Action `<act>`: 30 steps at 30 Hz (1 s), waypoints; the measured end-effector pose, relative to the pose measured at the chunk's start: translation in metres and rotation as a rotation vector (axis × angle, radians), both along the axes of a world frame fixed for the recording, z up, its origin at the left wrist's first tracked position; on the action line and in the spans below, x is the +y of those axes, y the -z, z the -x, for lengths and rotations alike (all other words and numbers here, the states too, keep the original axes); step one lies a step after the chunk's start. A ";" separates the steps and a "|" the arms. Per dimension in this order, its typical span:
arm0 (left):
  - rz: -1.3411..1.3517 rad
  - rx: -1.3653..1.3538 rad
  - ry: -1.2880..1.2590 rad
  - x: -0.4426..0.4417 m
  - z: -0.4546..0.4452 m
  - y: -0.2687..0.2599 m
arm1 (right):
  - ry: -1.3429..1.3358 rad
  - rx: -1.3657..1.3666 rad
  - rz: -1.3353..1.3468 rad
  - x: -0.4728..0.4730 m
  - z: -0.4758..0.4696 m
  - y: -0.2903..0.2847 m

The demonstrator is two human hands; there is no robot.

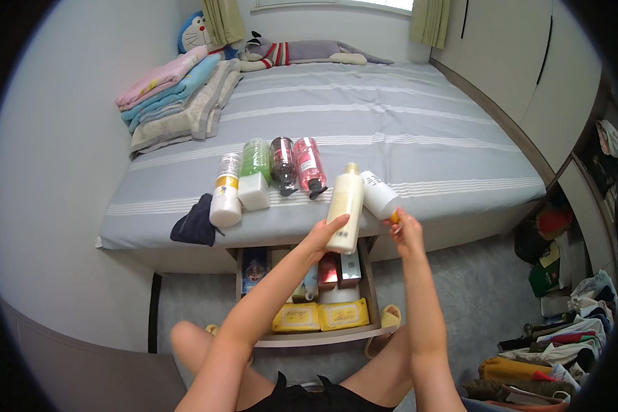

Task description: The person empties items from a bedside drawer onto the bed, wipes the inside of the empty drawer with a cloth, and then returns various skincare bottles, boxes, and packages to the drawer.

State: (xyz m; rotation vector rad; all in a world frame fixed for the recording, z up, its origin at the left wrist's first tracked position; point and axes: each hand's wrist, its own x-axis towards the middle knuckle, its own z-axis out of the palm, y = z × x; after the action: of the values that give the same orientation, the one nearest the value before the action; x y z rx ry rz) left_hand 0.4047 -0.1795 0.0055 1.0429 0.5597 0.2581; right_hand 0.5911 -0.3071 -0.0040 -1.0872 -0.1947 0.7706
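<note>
My left hand (327,234) grips the lower part of a cream-coloured bottle (346,208), tilted slightly over the bed's front edge. My right hand (406,232) has its fingers around a small yellow-orange item (394,217), too small to name, by the end of a white bottle (380,194) lying on the bed. Left of these lie a pink pump bottle (309,164), a dark pump bottle (283,164), a green container (256,157) with a white box (254,191) against it, and a white cylindrical container (225,208). A dark cloth pouch (194,221) is at far left.
Below my arms an open drawer (309,339) holds yellow wipes packs (344,314), a red box (327,270) and other boxes. Folded blankets (170,98) and plush toys (309,53) rest on the bed (360,118). Piled clothes (551,350) stand at right.
</note>
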 end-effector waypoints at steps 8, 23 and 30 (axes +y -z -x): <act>-0.567 -0.217 -0.455 0.029 -0.052 0.024 | -0.186 0.023 0.004 0.050 0.038 -0.008; 0.068 -0.363 -0.378 0.018 -0.016 0.045 | -0.114 0.083 -0.253 0.061 0.015 0.027; -0.462 0.341 -0.209 0.000 0.176 0.133 | -0.214 -0.651 -0.013 0.022 0.077 0.044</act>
State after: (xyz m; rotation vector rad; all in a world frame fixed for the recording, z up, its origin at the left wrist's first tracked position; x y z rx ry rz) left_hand 0.2282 -0.1793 -0.1270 1.4921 0.9488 0.4096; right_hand 0.5142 -0.2850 -0.0484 -1.2912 -0.8768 0.5787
